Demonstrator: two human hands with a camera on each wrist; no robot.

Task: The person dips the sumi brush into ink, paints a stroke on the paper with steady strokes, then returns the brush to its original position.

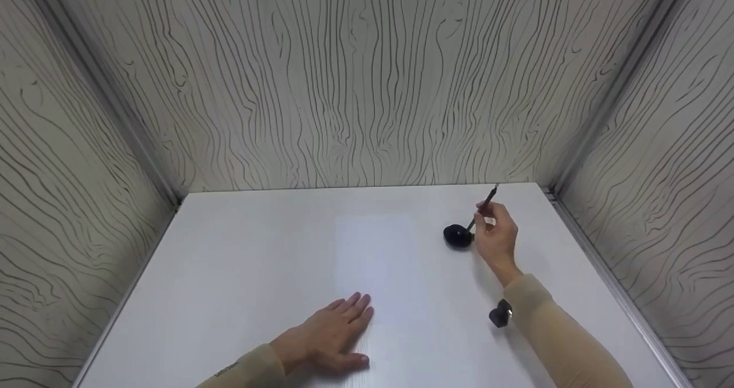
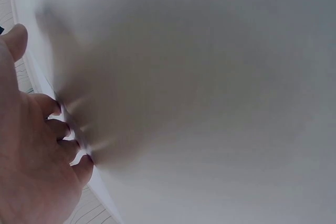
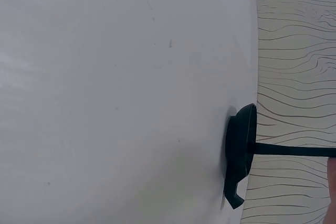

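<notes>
A small round black piece (image 1: 457, 236), like a shallow dish, rests on the white table at the right. In the right wrist view, this dark dish (image 3: 240, 140) has a short bent tab at its lower edge, and a thin dark rod (image 3: 294, 150) stands out from it. My right hand (image 1: 496, 236) pinches that pen-like rod (image 1: 490, 198) between thumb and fingers just right of the dish. Whether rod and dish are joined, I cannot tell. My left hand (image 1: 335, 333) lies palm down on the table near the front, fingers straight and thumb spread, holding nothing.
The white table (image 1: 258, 250) is bounded by wood-grain patterned panels (image 1: 367, 90) at the back and both sides. Metal rails run along the side edges. A small black wrist camera (image 1: 500, 314) sits by my right sleeve.
</notes>
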